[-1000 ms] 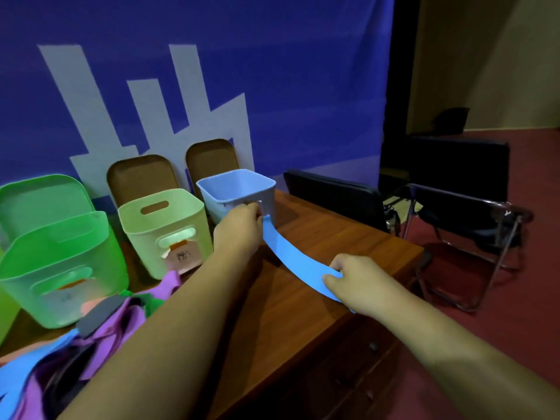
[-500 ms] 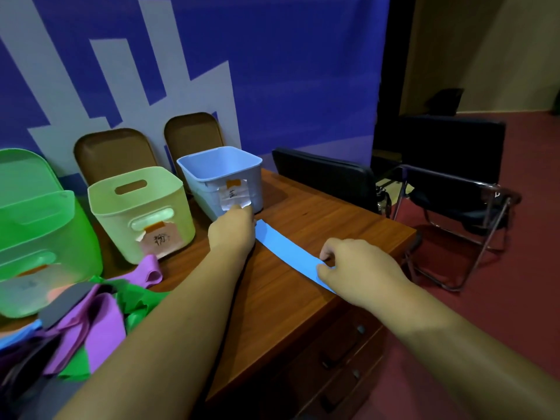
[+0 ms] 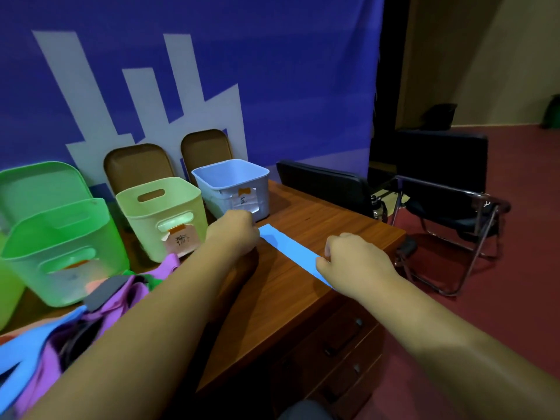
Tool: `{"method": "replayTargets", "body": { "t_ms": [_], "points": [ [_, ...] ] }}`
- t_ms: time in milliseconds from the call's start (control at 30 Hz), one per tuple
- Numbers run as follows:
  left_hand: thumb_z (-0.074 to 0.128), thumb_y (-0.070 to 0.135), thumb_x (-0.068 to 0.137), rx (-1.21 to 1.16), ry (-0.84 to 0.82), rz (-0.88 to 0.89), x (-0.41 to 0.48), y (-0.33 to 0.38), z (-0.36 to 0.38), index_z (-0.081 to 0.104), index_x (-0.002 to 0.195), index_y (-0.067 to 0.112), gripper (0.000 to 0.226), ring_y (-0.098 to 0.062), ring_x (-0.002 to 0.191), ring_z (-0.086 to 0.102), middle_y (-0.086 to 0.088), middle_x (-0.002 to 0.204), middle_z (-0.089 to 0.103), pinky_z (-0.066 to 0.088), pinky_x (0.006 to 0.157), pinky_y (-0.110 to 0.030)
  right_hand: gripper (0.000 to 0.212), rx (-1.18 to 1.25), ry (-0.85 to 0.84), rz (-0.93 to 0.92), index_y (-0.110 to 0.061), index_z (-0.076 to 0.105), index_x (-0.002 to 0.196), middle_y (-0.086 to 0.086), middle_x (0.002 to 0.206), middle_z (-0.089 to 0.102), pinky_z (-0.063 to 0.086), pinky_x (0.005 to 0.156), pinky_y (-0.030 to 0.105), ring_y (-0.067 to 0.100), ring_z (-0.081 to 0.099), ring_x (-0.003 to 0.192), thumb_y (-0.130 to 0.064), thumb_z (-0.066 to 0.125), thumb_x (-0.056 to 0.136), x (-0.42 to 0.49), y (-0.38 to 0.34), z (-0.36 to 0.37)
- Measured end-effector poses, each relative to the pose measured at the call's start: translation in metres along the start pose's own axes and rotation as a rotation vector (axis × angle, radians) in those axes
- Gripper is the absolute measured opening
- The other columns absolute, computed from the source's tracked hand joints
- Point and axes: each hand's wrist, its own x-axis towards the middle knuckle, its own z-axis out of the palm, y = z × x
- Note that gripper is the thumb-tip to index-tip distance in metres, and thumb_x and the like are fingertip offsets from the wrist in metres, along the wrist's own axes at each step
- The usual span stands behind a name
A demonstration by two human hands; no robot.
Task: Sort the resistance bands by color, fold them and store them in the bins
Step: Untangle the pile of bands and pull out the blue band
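both hands pinched the blue band [image 3: 288,247] flat on the desk [image 3: 333,225]: left hand [image 3: 235,234] far end, right hand [image 3: 354,262] near end, beside blue bin [image 3: 233,183]

Brown wooden desk [image 3: 318,225], drawers with dark handles [image 3: 342,344] in its front. Behind it: blue fabric banner with pale grey blocky print [image 3: 272,71] and two brown rounded chair backs [image 3: 138,165]. Right of it: black padded chairs on metal frames [image 3: 448,204], dark red floor [image 3: 515,298], beige wall [image 3: 469,56].

Pale blue bin [image 3: 231,177], yellow-green bin [image 3: 163,207], bright green bin [image 3: 60,237]; blue band [image 3: 288,250] on reddish-brown desk [image 3: 318,225]; lower left, purple bands [image 3: 121,301].
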Motion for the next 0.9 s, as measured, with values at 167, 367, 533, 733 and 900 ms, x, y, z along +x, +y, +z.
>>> {"method": "replayTargets", "body": {
  "t_ms": [167, 367, 533, 733, 900],
  "points": [
    [0.059, 0.024, 0.096, -0.157, -0.067, 0.035, -0.050, -0.034, -0.050, 0.074, 0.085, 0.015, 0.020, -0.022, 0.069, 0.075, -0.008, 0.083, 0.076, 0.062, 0.061, -0.035, 0.026, 0.177, -0.031, -0.065, -0.028, 0.070, 0.103, 0.001, 0.108, 0.070, 0.058, 0.082, 0.037, 0.027, 0.069, 0.095, -0.049, 0.056, 0.098, -0.006, -0.046, -0.009],
    [0.064, 0.025, 0.098, -0.203, -0.009, 0.027, -0.133, -0.107, -0.099, 0.078, 0.088, 0.020, 0.017, -0.008, 0.059, 0.073, 0.005, 0.073, 0.077, 0.058, 0.063, -0.025, 0.026, 0.328, -0.032, -0.279, -0.028, 0.070, 0.092, -0.005, 0.092, 0.072, 0.059, 0.083, 0.039, 0.022, 0.068, 0.094, -0.050, 0.057, 0.094, -0.017, -0.121, 0.001],
    [0.067, 0.023, 0.100, -0.244, 0.111, -0.088, -0.197, -0.187, -0.124, 0.078, 0.091, 0.020, 0.014, -0.011, 0.067, 0.073, 0.009, 0.080, 0.079, 0.060, 0.071, -0.032, 0.025, 0.396, -0.041, -0.479, -0.028, 0.064, 0.077, -0.003, 0.082, 0.066, 0.058, 0.073, 0.041, 0.023, 0.064, 0.081, -0.044, 0.056, 0.095, -0.033, -0.196, 0.012],
    [0.074, 0.029, 0.096, -0.170, 0.135, -0.229, -0.249, -0.273, -0.125, 0.077, 0.101, 0.030, 0.006, -0.009, 0.085, 0.067, 0.015, 0.095, 0.074, 0.052, 0.079, -0.031, 0.032, 0.502, -0.056, -0.692, -0.021, 0.066, 0.081, -0.003, 0.076, 0.066, 0.055, 0.069, 0.043, 0.018, 0.062, 0.074, -0.045, 0.051, 0.094, -0.046, -0.280, 0.024],
    [0.076, 0.054, 0.092, -0.270, -0.038, -0.177, -0.268, -0.283, -0.103, 0.072, 0.114, 0.034, 0.030, 0.003, 0.095, 0.066, 0.020, 0.106, 0.071, 0.056, 0.084, -0.024, 0.016, 0.393, -0.148, -0.794, -0.036, 0.069, 0.101, -0.011, 0.089, 0.060, 0.053, 0.076, 0.038, 0.018, 0.062, 0.090, -0.035, 0.057, 0.091, -0.045, -0.324, 0.039]
  ]
}}
